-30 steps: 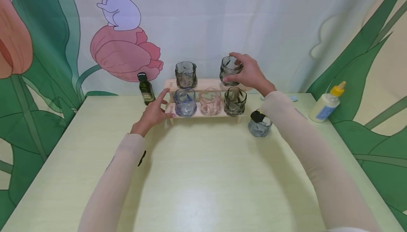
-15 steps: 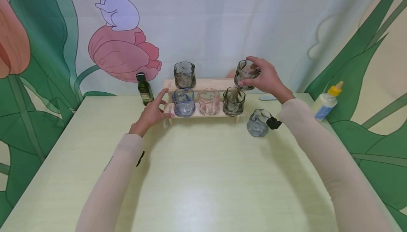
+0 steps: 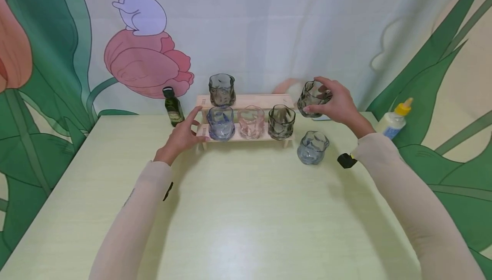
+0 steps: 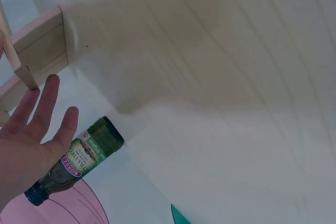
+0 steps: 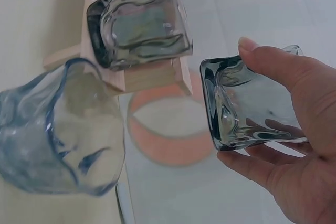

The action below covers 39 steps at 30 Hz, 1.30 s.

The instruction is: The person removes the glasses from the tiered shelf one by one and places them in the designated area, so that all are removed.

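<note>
My right hand (image 3: 338, 103) holds a smoky grey glass (image 3: 308, 100) by its sides, tilted, just off the right end of a two-tier wooden rack (image 3: 261, 100). The right wrist view shows thumb and fingers around this glass (image 5: 252, 103). My left hand (image 3: 180, 137) rests with spread fingers at the rack's left end, a fingertip touching the wood (image 4: 26, 76) in the left wrist view. On the upper tier stands another grey glass (image 3: 221, 91). Along the lower tier are a blue glass (image 3: 221, 124), a pink glass (image 3: 251, 123) and a dark grey glass (image 3: 282, 123).
A pale blue glass (image 3: 312, 148) stands on the table (image 3: 238, 203) right of the rack. A dark green bottle (image 3: 174, 108) is behind my left hand. At the far right stands a glue bottle (image 3: 392, 122) with a yellow cap. A printed curtain (image 3: 246, 28) hangs behind.
My right hand has carried the grey glass from over the upper tier's right end out to the right and lower, past the rack. My left hand has stayed at the rack's left end.
</note>
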Available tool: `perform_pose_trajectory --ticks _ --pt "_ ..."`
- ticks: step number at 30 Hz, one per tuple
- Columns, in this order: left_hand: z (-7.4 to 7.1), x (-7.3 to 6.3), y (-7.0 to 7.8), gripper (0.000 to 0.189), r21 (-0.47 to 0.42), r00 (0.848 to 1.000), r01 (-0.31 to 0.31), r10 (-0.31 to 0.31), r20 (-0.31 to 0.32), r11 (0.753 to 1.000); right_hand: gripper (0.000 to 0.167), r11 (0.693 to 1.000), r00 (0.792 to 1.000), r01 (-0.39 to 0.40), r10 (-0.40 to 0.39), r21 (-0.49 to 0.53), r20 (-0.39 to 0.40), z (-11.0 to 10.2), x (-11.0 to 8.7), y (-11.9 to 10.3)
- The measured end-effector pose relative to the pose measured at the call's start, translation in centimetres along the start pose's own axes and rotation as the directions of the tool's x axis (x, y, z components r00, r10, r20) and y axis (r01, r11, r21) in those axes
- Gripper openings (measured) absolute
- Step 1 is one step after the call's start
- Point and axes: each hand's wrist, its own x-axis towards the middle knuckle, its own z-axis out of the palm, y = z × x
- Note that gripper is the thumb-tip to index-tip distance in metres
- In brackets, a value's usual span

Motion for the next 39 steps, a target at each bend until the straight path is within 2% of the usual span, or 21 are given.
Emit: perform_pose_trajectory --ticks 19,39 --pt "0.0 -0.3 -0.3 0.102 -0.019 1.000 -0.008 0.008 -0.007 1.000 0.090 0.998 0.998 -0.055 0.055 -0.024 -0.006 -0.5 -4.7 3.6" --pt "0.0 -0.2 0.0 0.101 -0.024 1.000 -0.004 0.004 -0.010 1.000 0.091 0.993 0.993 -0.117 0.116 -0.013 -0.023 -0.3 -8.0 7.5"
